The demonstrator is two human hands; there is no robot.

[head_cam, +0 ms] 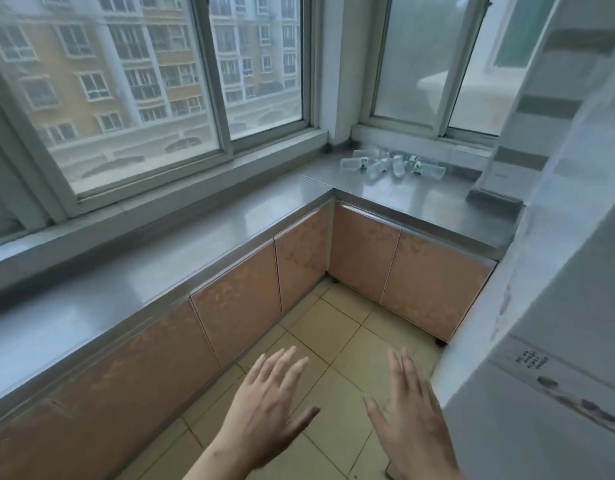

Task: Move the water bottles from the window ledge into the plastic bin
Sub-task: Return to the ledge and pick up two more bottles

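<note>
- Hands: the left hand [268, 403] and the right hand [408, 410] are both raised low in front of the person over the tiled floor [337, 337], fingers straight and spread, holding nothing. They seem to be empty and ready because the bottles lie well out of reach.
- Water bottles [391, 164] lie in a loose heap on the steel worktop [420, 199] in the far corner, just below the frosted window [417, 64] and near the base of the tall white appliance [507, 143] on the right. Most lie on their sides, pointing different ways and touching one another, which suggests they were dumped rather than stood up.
- Bottles look small, clear and colourless, with pale labels carrying a green and dark mark; caps are too blurred to make out, and so is the count.
- Plastic bin is not in view, so where the bottles must go cannot be told.
- Worktop runs in an L along the windows, above pink cabinet doors [365, 254].
- Judging by this, no bottle has been moved yet; the person first needs to step toward the corner.
</note>
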